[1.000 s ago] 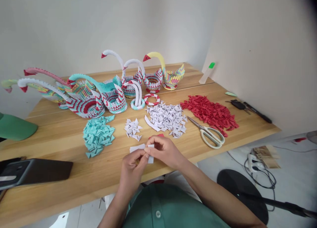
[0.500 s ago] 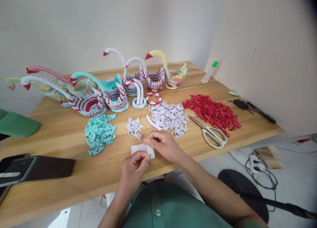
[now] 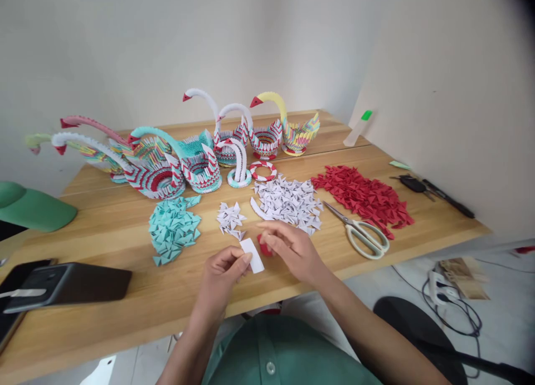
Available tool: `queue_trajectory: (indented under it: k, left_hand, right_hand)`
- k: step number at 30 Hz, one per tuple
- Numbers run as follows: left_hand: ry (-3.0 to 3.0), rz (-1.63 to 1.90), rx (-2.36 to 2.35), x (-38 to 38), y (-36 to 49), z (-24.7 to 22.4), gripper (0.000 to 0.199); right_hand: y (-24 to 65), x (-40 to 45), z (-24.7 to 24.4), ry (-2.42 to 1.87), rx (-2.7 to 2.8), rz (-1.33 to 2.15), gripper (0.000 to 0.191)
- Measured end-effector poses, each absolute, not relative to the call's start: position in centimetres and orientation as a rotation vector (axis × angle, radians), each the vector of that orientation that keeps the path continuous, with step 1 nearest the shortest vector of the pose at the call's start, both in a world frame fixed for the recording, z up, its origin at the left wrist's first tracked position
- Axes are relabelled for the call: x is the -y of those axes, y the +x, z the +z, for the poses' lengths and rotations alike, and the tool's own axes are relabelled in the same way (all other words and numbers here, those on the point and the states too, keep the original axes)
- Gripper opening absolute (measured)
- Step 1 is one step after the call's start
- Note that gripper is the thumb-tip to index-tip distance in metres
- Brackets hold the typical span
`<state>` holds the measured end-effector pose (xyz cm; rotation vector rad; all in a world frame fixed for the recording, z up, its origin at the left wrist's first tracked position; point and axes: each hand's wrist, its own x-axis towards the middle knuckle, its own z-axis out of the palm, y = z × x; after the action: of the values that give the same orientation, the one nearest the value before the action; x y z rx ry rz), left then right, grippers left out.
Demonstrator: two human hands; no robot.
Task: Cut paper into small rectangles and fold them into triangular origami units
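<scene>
My left hand (image 3: 223, 271) pinches a narrow folded strip of white paper (image 3: 253, 256) between thumb and fingers, above the front of the wooden table. Just right of the strip, my right hand (image 3: 295, 250) has its fingers curled around a small red object (image 3: 264, 245), partly covered by the fingers; its exact kind is unclear. Beyond the hands lie a small group of folded white paper triangles (image 3: 230, 218) and a larger white pile (image 3: 292, 201). A short curved white chain of pieces (image 3: 259, 209) rests at that pile's left edge.
Turquoise triangles (image 3: 173, 229) lie left, red ones (image 3: 363, 198) right, near scissors (image 3: 359, 232). Several folded-paper swans (image 3: 154, 179) and a red-white ring (image 3: 263, 171) stand behind. A green bottle (image 3: 35, 206) and dark stand (image 3: 87, 282) are left; keys (image 3: 413, 183) lie far right.
The white paper is now a narrow strip held by my left hand alone. My right hand has let go of it and moved slightly right; the red object has come into view.
</scene>
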<state>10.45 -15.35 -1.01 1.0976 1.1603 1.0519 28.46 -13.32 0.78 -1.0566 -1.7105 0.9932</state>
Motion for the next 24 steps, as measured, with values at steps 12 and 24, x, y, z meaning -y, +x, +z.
queue_trajectory:
  k: [12, 24]
  left_hand:
    - [1.03, 1.021, -1.13, 15.7, 11.4, -0.4, 0.027]
    - [1.107, 1.078, -1.134, 15.9, 11.8, -1.1, 0.019]
  right_hand:
    - [30.0, 12.8, -1.5, -0.602, 2.096, 0.549, 0.014]
    - [29.4, 14.4, -1.0, -0.907, 1.801, 0.958, 0.014]
